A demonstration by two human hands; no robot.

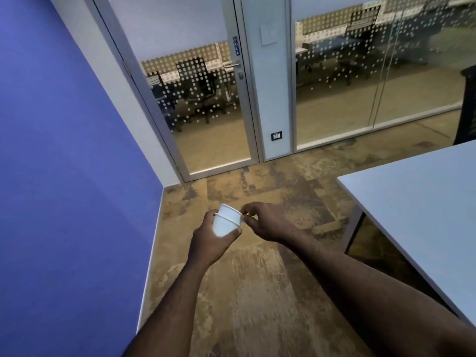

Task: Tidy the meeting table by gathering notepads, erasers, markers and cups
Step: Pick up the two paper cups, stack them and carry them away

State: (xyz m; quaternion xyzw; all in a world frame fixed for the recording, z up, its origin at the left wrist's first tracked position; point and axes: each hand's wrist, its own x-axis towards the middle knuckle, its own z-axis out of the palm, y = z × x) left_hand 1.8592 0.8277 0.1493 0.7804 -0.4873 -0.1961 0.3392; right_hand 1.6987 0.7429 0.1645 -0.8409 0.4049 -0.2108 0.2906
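Observation:
Two white paper cups (226, 222), one nested inside the other, are held over the carpet in front of me. My left hand (211, 240) wraps around the outer cup from below and the left. My right hand (268, 222) pinches the rim of the stack at its right side with fingertips and thumb. The white meeting table (417, 210) lies to the right; the part in view carries nothing. No notepads, erasers or markers are in view.
A blue wall (64, 150) runs along the left. Ahead stands a glass door (206, 99) marked PULL, with glass partitions (373, 73) to its right. A dark chair (467, 106) shows at the far right edge behind the table. Brown carpet covers the floor.

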